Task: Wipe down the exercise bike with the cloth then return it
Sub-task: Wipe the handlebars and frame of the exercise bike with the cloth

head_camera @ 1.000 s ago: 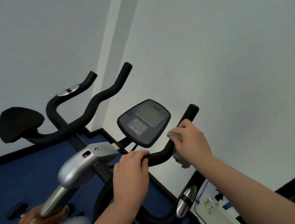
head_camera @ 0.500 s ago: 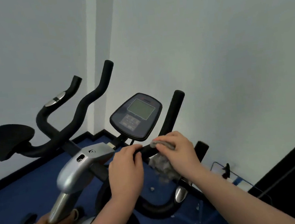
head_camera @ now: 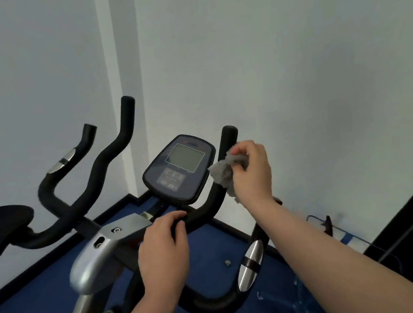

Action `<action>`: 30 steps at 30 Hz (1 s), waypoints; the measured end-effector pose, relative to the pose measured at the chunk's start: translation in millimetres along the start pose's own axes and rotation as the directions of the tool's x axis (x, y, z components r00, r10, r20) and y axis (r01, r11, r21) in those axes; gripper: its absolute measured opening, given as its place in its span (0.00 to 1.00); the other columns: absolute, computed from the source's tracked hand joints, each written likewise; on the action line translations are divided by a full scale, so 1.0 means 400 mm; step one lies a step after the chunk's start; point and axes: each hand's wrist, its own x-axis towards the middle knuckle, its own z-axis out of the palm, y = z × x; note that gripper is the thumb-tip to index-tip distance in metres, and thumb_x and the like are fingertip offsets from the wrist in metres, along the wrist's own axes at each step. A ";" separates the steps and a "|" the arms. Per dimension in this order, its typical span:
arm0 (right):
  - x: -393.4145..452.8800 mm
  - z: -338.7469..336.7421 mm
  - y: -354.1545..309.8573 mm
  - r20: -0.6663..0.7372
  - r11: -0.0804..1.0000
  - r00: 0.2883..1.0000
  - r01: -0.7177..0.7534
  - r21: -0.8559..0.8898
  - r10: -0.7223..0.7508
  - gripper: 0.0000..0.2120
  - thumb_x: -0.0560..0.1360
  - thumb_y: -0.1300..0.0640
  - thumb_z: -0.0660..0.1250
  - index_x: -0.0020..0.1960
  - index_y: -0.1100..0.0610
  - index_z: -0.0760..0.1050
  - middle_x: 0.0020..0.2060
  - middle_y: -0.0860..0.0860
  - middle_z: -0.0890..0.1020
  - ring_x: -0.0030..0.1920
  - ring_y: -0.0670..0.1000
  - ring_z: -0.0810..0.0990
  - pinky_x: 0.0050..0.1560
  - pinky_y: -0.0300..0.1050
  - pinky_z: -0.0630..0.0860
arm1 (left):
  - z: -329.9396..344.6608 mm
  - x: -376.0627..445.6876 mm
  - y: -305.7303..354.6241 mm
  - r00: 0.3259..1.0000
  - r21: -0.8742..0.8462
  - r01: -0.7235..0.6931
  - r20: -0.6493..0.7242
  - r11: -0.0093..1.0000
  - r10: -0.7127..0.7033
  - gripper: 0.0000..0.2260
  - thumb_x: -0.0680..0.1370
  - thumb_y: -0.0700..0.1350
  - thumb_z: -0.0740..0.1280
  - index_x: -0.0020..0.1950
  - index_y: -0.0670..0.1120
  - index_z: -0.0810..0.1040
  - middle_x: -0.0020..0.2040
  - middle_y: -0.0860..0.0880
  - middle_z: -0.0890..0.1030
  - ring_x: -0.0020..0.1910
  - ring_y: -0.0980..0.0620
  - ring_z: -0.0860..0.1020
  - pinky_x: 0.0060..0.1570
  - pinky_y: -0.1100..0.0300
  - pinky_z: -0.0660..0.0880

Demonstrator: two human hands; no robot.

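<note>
The wipe looks to be in its middle stretch, judging by where the cloth (head_camera: 224, 173) sits; the right hand (head_camera: 251, 174) pinches it, bunched, against the upright right bar (head_camera: 227, 143) of the bike (head_camera: 122, 239), just beside the console (head_camera: 179, 168); the left hand (head_camera: 164, 252) curls round the crossbar (head_camera: 197, 214) below the console, seemingly to steady things; left to do, as I judge it, are the console, the far bars (head_camera: 111, 152), the seat and the return of the cloth; which parts are already clean cannot be told. The cloth is grey, soft and nubbly, crumpled with a loose corner hanging; the bars are matte black, foam-like, curved tubes; the console is a dark, rounded, glossy panel with a pale screen; the stem cover (head_camera: 100, 257) is smooth silver; the floor (head_camera: 26, 308) is blue.
</note>
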 end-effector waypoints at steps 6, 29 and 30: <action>-0.030 -0.018 -0.008 0.084 0.991 0.996 0.036 -0.132 -0.025 0.11 0.72 0.67 0.65 0.46 0.51 0.74 0.46 0.44 0.75 0.42 0.43 0.75 0.39 0.30 0.68 | 0.000 0.002 -0.003 1.000 -0.018 -0.020 0.008 1.000 0.020 0.09 0.78 0.47 0.62 0.54 0.57 0.78 0.46 0.62 0.76 0.49 0.57 0.75 0.48 0.55 0.73; -0.209 0.036 -0.039 0.299 0.845 0.938 0.298 -0.443 -0.174 0.08 0.77 0.58 0.65 0.53 0.51 0.80 0.51 0.46 0.77 0.51 0.49 0.71 0.40 0.40 0.68 | -0.149 -0.111 -0.109 0.992 0.152 0.091 0.078 0.984 -0.103 0.15 0.79 0.44 0.60 0.65 0.54 0.74 0.59 0.56 0.74 0.60 0.55 0.71 0.58 0.56 0.73; -0.240 0.049 -0.042 0.284 0.862 0.940 0.296 -0.411 -0.187 0.07 0.76 0.59 0.66 0.52 0.51 0.80 0.50 0.46 0.78 0.50 0.49 0.72 0.40 0.38 0.68 | -0.150 -0.114 -0.115 0.992 0.122 0.105 0.063 0.987 -0.114 0.15 0.78 0.44 0.60 0.63 0.54 0.75 0.57 0.57 0.74 0.59 0.55 0.72 0.58 0.57 0.72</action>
